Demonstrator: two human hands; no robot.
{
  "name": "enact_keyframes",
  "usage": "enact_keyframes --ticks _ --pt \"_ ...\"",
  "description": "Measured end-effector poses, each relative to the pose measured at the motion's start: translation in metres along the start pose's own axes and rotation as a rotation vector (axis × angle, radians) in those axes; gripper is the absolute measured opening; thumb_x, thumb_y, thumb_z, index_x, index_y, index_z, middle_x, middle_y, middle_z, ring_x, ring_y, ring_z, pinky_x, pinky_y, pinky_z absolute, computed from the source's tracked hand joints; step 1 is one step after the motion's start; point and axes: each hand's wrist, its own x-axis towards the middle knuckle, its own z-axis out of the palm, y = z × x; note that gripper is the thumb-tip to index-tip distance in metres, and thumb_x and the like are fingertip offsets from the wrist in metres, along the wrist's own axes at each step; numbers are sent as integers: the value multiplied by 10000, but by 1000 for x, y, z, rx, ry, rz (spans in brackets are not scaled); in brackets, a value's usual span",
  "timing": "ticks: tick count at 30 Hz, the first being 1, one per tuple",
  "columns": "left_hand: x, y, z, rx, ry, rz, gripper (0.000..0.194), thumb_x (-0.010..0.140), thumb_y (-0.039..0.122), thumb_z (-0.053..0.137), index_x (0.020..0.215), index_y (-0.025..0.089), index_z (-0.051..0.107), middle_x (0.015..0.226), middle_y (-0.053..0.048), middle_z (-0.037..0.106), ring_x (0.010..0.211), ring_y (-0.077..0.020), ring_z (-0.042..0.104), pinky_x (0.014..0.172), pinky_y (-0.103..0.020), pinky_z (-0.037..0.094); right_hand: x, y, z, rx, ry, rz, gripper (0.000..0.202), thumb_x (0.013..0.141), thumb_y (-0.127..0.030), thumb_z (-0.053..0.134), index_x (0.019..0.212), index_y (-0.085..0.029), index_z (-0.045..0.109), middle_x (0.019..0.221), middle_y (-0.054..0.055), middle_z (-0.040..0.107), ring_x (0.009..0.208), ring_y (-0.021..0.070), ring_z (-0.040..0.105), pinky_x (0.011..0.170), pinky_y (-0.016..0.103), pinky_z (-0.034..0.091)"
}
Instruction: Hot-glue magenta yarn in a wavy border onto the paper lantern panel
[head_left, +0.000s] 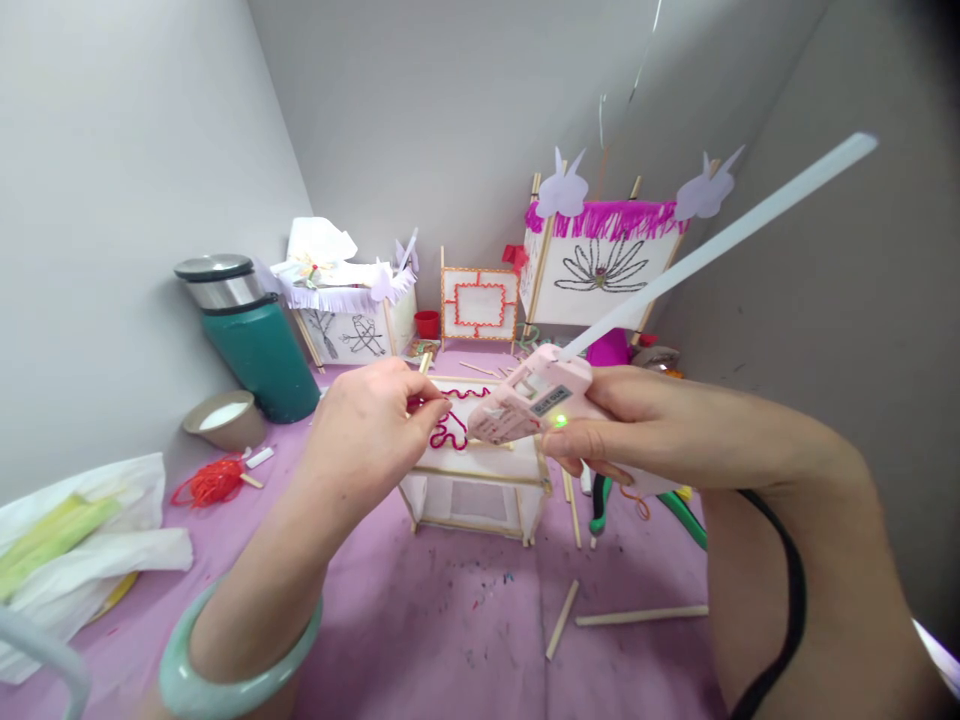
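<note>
Pale green bangle (178, 655) rings the wrist of the left hand (371, 420); red string (214, 483) lies near a teal bottle (262, 350). That hand's thumb and forefinger press together, pinching the end of a crimson cord (450, 440), which curls over the top of a wood-framed white box (469, 505) on the purple table (480, 620). Right hand (637, 425) wraps its fingers around a pink glue gun (517, 400), nozzle above the box, white glue stick (720, 240) jutting up rightward. Green-handled pliers (600, 505) lie beneath.
</note>
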Motion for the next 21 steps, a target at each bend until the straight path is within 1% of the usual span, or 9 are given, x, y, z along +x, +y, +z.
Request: enact_keyframes --ticks 3,5,8,14,17,21 --pt "-1 1 -1 -4 14 8 160 791 267 601 742 216 745 739 -17 655 700 -168 599 602 -286 390 -2 -11 -2 -14 -46 15 532 816 -684 467 682 -185 595 634 13 573 597 157 564 478 261 366" --pt "-1 1 -1 -1 18 9 159 789 266 604 738 212 744 738 -19 656 698 -168 600 598 -287 391 -3 -14 -2 -17 -49 10 519 830 -661 462 687 -186 615 632 11 566 600 153 557 483 261 360" --pt "-1 1 -2 7 19 6 164 790 276 605 729 207 740 748 -21 659 710 -174 604 605 -293 398 -1 -12 -1 -19 -37 7 524 822 -670 466 704 -189 637 637 10 567 595 147 538 475 257 344" --pt "0 2 -4 8 23 -7 173 797 285 591 736 215 736 777 -20 669 743 -181 609 630 -300 414 5 -2 3 6 -28 -44 576 793 -719 465 695 -185 656 610 4 538 556 129 493 447 249 314" --pt "1 2 -5 11 26 -4 178 801 280 582 741 214 735 784 -24 672 750 -184 613 639 -301 418 5 -3 2 12 -47 -55 570 810 -702 456 711 -183 668 619 7 544 558 131 500 452 249 321" --pt "2 4 -5 26 6 -6 191 808 281 570 750 209 736 796 -35 674 762 -192 615 646 -307 423 3 -10 -2 19 -73 -39 532 826 -667 467 723 -183 663 619 6 542 566 137 506 467 249 332"
